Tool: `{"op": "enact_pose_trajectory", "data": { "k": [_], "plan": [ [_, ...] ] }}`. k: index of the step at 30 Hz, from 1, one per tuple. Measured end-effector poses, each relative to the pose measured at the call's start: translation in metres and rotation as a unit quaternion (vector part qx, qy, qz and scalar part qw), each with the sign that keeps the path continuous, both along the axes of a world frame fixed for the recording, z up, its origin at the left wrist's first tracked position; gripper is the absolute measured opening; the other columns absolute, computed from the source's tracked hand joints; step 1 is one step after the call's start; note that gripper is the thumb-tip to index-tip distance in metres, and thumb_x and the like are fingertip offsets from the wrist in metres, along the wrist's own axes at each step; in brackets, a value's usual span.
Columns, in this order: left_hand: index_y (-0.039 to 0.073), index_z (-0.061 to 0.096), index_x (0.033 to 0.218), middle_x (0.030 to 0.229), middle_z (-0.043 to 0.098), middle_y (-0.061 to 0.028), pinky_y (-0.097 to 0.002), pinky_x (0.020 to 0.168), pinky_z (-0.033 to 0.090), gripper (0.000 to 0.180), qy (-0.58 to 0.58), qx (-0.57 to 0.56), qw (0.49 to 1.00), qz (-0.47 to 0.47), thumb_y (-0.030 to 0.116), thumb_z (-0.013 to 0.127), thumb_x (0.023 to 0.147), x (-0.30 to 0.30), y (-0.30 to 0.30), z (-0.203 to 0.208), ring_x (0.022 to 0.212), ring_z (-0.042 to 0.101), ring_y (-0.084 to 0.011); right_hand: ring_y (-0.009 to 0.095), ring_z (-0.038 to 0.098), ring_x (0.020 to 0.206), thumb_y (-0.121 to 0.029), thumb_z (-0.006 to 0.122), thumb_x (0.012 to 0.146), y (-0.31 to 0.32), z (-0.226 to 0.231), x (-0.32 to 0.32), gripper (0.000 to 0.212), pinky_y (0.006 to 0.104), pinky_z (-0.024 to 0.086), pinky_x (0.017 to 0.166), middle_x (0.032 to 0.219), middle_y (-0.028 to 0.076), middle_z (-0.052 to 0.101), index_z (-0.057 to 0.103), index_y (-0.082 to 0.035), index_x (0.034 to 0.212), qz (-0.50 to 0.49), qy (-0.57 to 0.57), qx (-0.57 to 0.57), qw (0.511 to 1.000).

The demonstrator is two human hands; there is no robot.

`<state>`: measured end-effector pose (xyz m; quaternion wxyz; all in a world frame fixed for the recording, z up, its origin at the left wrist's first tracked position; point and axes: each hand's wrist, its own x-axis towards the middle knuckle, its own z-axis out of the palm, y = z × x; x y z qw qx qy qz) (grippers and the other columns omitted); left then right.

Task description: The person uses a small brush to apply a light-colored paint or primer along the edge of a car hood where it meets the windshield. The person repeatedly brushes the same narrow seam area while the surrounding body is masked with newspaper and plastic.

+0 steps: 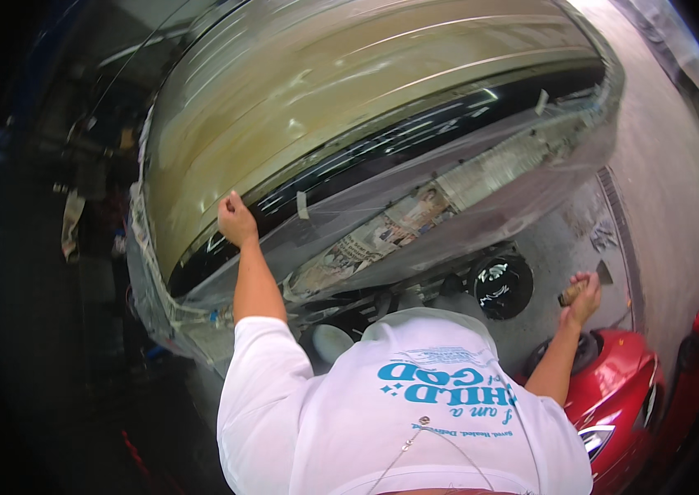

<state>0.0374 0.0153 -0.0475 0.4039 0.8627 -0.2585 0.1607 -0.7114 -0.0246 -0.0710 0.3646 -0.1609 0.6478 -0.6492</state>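
My left hand (236, 219) is closed at the lower edge of a tan, glossy vehicle roof panel (308, 107), beside the long dark glass (399, 140). Whatever its fingers hold, if anything, I cannot make out. Out to the right, away from the vehicle, my right hand (587, 299) grips a putty knife (570, 294) by its brownish handle, with the flat blade pointing up and right. Clear plastic film (522, 198) and newspaper sheets (403, 219) cover the vehicle below the glass. Small pieces of tape (302, 205) stick to the glass edge.
Below the covered vehicle, a glossy black round object (502, 285) rests on the grey floor. A red car (613, 388) stands at the lower right, close to my right arm. A dark drain strip (620, 231) runs along the floor. Crumpled scraps (602, 237) lie beside it.
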Motion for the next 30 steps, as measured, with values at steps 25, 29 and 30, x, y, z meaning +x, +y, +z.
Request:
{"op": "enact_pose_trajectory", "data": {
  "k": [25,29,30],
  "plan": [
    [0.012,0.072,0.103,0.086,0.074,-0.0113,-0.0481,0.091,0.05,0.032,0.028,0.05,0.992,0.113,0.04,0.057,0.098,-0.031,-0.02,0.017,0.087,0.068,-0.0379,0.016,0.065,0.073,-0.016,0.067,0.103,-0.117,0.099,0.185,0.019,0.0284,0.055,0.061,0.087,0.006,0.064,0.054,-0.008,0.113,0.462,-0.192,-0.062,0.864],
    [0.01,0.073,0.105,0.089,0.075,-0.0125,-0.0503,0.09,0.051,0.033,0.022,0.045,0.992,0.115,0.039,0.059,0.097,-0.024,-0.019,0.019,0.089,0.07,-0.0386,0.014,0.063,0.065,-0.019,0.066,0.105,-0.102,0.089,0.241,0.03,0.0284,0.053,0.055,0.082,0.004,0.063,0.055,-0.01,0.13,0.611,-0.184,0.018,0.77],
    [0.01,0.074,0.106,0.091,0.076,-0.0133,-0.0509,0.09,0.051,0.033,0.023,0.036,0.993,0.11,0.039,0.06,0.096,-0.021,-0.018,0.017,0.09,0.07,-0.0393,0.014,0.062,0.064,-0.019,0.065,0.105,-0.097,0.073,0.251,0.033,0.0282,0.052,0.054,0.081,0.003,0.062,0.054,-0.01,0.134,0.625,-0.161,0.024,0.764]
  ]
}}
